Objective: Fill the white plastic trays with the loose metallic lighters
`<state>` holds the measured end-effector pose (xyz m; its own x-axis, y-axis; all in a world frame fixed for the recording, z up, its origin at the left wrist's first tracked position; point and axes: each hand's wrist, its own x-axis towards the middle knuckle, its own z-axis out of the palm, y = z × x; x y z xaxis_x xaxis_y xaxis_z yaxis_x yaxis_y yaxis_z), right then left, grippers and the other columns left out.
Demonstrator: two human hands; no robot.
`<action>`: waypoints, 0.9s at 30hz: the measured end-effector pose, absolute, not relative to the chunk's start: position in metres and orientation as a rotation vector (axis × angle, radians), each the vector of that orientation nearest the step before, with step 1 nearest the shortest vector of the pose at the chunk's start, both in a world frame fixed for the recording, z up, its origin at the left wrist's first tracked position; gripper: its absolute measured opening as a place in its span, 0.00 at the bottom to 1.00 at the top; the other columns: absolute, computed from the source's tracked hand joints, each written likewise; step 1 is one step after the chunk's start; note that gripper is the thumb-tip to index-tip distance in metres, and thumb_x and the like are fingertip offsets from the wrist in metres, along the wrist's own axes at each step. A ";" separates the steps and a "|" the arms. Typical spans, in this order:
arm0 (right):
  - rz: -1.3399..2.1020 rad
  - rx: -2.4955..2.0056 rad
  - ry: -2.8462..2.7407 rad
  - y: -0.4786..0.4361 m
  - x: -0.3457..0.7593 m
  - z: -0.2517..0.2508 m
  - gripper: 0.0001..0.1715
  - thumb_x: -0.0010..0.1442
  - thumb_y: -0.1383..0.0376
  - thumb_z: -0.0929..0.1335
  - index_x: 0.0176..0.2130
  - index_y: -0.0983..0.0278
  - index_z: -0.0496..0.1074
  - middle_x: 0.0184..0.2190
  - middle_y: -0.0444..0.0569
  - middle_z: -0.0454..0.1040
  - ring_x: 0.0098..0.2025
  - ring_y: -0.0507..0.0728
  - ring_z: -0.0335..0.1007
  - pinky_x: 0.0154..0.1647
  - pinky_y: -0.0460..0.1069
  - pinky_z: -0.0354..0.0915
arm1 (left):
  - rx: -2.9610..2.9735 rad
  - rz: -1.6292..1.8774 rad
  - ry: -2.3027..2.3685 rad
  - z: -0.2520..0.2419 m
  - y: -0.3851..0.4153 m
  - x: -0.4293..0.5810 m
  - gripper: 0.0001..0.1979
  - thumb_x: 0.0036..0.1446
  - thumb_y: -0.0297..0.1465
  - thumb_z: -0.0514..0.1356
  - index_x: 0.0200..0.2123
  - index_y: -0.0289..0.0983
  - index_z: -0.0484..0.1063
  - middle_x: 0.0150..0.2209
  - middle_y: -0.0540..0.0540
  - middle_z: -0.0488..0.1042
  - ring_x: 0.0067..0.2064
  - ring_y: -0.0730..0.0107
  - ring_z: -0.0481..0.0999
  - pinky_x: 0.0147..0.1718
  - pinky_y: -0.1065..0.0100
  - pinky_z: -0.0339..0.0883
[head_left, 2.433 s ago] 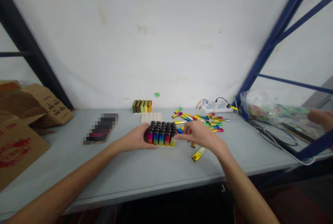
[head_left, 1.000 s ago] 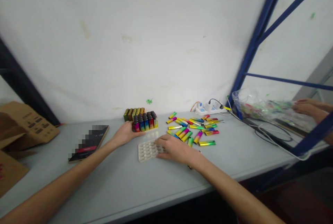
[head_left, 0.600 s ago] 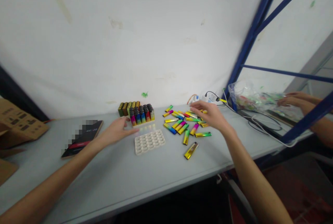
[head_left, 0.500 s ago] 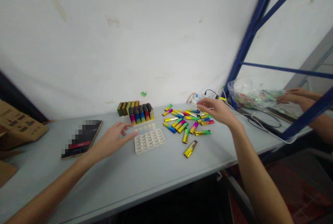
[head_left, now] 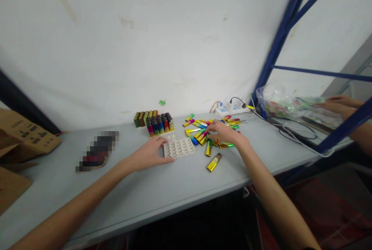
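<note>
My left hand (head_left: 151, 152) is closed on the left end of a white plastic tray (head_left: 179, 148) with rows of oval holes, its thumb along the front edge and fingers at the back corner. The holes show no lighters in them. Over a loose pile of shiny multicoloured lighters (head_left: 209, 148), my right hand (head_left: 223, 131) reaches down with bent fingers, still apart. Its fingertips are at the lighters; whether they touch one is hard to see. One gold lighter (head_left: 214, 162) lies alone in front of the pile.
Behind the tray stand upright lighters in a filled tray (head_left: 159, 124), with another gold-green group (head_left: 142, 118) beside it. A phone (head_left: 99, 151) and cardboard box (head_left: 26, 136) lie left. A power strip (head_left: 232, 108), cables and a blue rack post (head_left: 273, 52) are right; another person's hands (head_left: 340, 103) work beyond.
My left hand has moved right and taken hold of the white tray, which has shifted slightly right. My right hand has come down and left onto the lighter pile.
</note>
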<state>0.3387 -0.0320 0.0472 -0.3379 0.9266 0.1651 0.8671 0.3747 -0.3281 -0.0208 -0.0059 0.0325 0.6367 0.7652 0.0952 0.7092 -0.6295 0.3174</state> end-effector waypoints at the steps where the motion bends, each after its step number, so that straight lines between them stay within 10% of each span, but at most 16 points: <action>1: 0.268 -1.551 -2.316 -0.030 0.339 0.044 0.13 0.62 0.68 0.74 0.48 0.62 0.82 0.47 0.56 0.75 0.49 0.61 0.73 0.56 0.56 0.67 | 2.603 0.318 1.186 0.035 -0.003 -0.017 0.37 0.49 0.59 0.66 0.51 0.36 0.75 0.52 0.37 0.76 0.53 0.48 0.77 0.53 0.57 0.70; 18: 0.380 -1.280 -2.016 -0.025 0.332 0.047 0.22 0.68 0.50 0.68 0.49 0.64 0.79 0.30 0.45 0.77 0.28 0.53 0.66 0.33 0.48 0.61 | 2.579 0.499 1.138 0.015 -0.002 -0.016 0.35 0.52 0.59 0.65 0.51 0.38 0.72 0.53 0.39 0.73 0.56 0.48 0.74 0.57 0.55 0.67; 27: 0.677 -1.127 -1.634 -0.036 0.302 0.054 0.32 0.64 0.37 0.66 0.32 0.62 0.71 0.24 0.42 0.67 0.29 0.53 0.63 0.28 0.47 0.62 | 2.585 0.549 1.114 0.012 -0.003 -0.017 0.34 0.52 0.57 0.67 0.52 0.38 0.72 0.54 0.39 0.74 0.57 0.47 0.75 0.59 0.54 0.67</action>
